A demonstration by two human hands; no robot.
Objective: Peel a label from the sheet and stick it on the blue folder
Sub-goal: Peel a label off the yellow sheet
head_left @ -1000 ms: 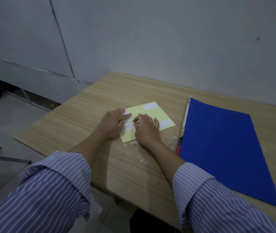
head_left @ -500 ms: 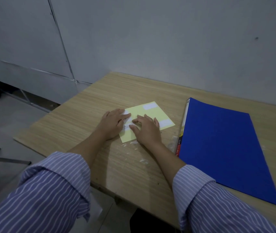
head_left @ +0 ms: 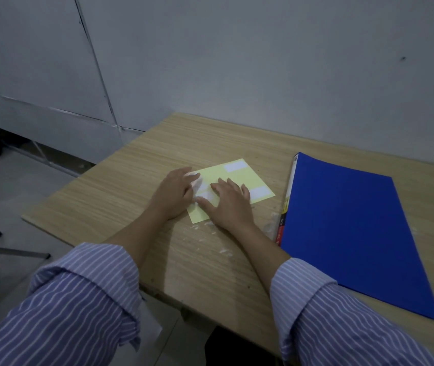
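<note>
So the yellow label sheet (head_left: 239,178) is lying flat on the wooden surface (head_left: 142,180), and I'll place everything else off that. The blue folder (head_left: 353,228) is off to the sheet's right, well apart from it, closed and flat, long axis running from the near edge toward the grey wall (head_left: 263,62), spine side facing the sheet. Between sheet and folder, and just in front of the sheet, there are little white scraps (head_left: 224,250) scattered on the wood.

The sheet sits at a slant, long axis going from near-left to far-right. Two white labels (head_left: 260,192) show on its far and right parts, a couple more peek out between the hands.

The left hand (head_left: 173,194) rests on the sheet's left edge, fingers flat, grip open, pressing down. The right hand (head_left: 230,204) lies spread over the sheet's near middle, also open and holding nothing that I can see. Both hands cover most of the sheet's near half. Striped sleeves (head_left: 83,299) are rolled up at the forearms.
</note>
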